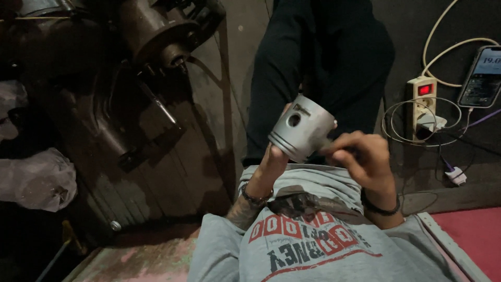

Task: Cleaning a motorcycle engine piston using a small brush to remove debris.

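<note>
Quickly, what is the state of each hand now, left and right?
Left hand: closed around the grey metal piston, holding it from below.
Right hand: fingers curled, fingertips touching the piston's side.

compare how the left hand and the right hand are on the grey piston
The left hand grips the grey piston from underneath, mostly hidden behind it; the right hand is in full view beside it, fingers curled, only fingertips at its lower edge. The left wrist wears a beaded bracelet, the right a plain dark band. Both touch the piston.

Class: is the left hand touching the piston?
Touching. The head view shows the left hand gripping the grey piston from below, fingers wrapped behind it.
</note>
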